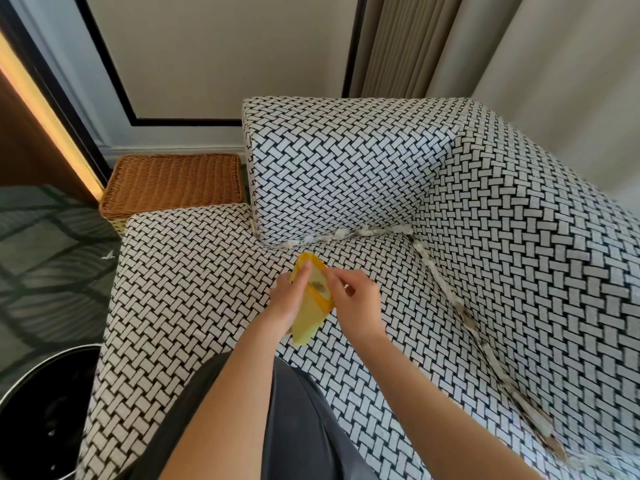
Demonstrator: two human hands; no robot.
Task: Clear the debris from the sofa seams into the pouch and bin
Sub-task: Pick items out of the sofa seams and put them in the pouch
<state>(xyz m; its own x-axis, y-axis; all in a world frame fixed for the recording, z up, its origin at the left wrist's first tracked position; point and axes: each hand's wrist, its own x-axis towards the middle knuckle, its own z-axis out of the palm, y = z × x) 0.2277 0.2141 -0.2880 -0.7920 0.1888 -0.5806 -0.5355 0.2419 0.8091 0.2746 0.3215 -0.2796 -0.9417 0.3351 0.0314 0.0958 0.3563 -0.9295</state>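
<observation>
Left hand [289,299] grips the one yellow pouch [308,325] from its left. Right hand [356,299] pinches the opposite rim, holding the mouth wide, I'd say, so scraps drop in. Something dark sits inside. Beyond the pouch, debris [346,233] lines two sofa [190,271] seams. One black bin [45,410] waits down-left of the pouch.

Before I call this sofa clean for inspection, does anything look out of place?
Yes. Pale shredded debris lines both seams of the black-and-white woven-pattern sofa, meeting at its inner corner. One white scrap lies on the dark carpet beside it.
</observation>
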